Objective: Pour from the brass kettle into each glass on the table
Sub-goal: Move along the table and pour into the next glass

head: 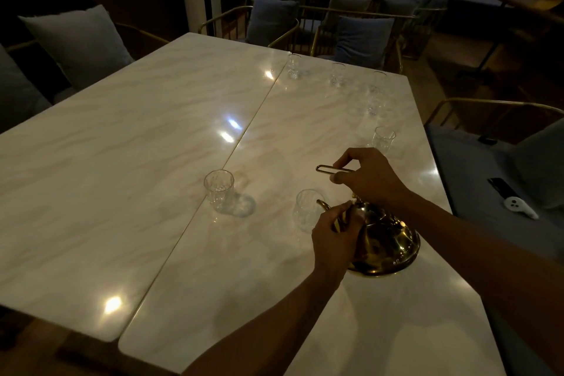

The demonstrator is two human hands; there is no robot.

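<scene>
I am looking down at the brass kettle [386, 241], which is sitting on the marble table [122, 162] in the lower right of the frame. My right hand [370, 177] is closing around the thin looped handle [328, 169] above the body, fingers curled over the wire. My left hand [334, 230] is cupping the kettle's left side at the root of the spout [323, 206], fingers wrapped loosely against the brass.

The relation I am steering by is this: the spout is pointing toward the upper left, and its tip is lying just beside the rim of the nearest glass [306, 210], which is standing immediately left of the kettle. My left hand is the nearer one to that glass. A second glass [218, 191] is standing farther left, a third [383, 137] toward the upper right, and more along the far edge. I am judging that a tilt along the spout's line would reach the nearest glass first. Whether any glass holds liquid, I cannot tell.
</scene>
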